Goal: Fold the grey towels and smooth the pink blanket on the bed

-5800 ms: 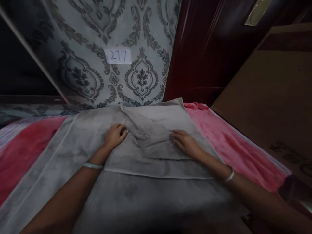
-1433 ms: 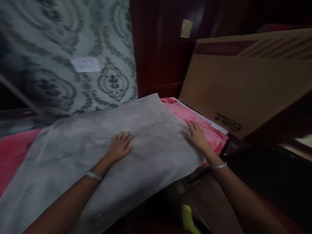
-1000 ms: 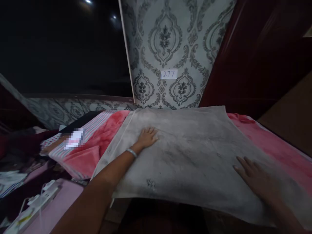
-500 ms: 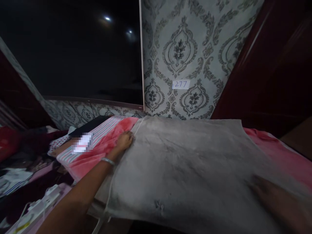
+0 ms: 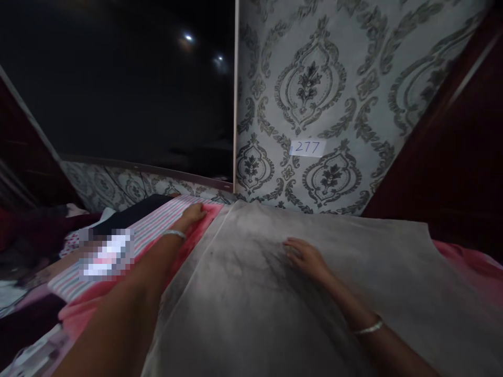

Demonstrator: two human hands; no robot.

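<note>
A grey cloth (image 5: 243,293), shaped like an apron with a pale edge along its left side, lies spread out with faint creases. Beneath it, a pink plush blanket (image 5: 214,210) with a striped border shows at both sides. My left hand (image 5: 193,213) is on the blanket, just left of the grey cloth's edge; its fingers are bent and closed on the pink fabric. On the upper middle of the grey cloth rests my right hand (image 5: 307,256), open with its fingers stretched toward the left. The near end of the cloth runs out of view.
A large dark television screen (image 5: 129,89) stands at the back left. Patterned wallpaper carries a paper label (image 5: 307,147) marked 277. A dark folded item (image 5: 133,213) and a blurred-out bright object (image 5: 108,254) lie at the left, near piled clothes. A white power strip (image 5: 37,353) sits at lower left.
My right hand has moved from the lower right to the upper middle of the grey cloth. My left hand has shifted from the cloth's edge slightly left onto the pink blanket. The view has shifted.
</note>
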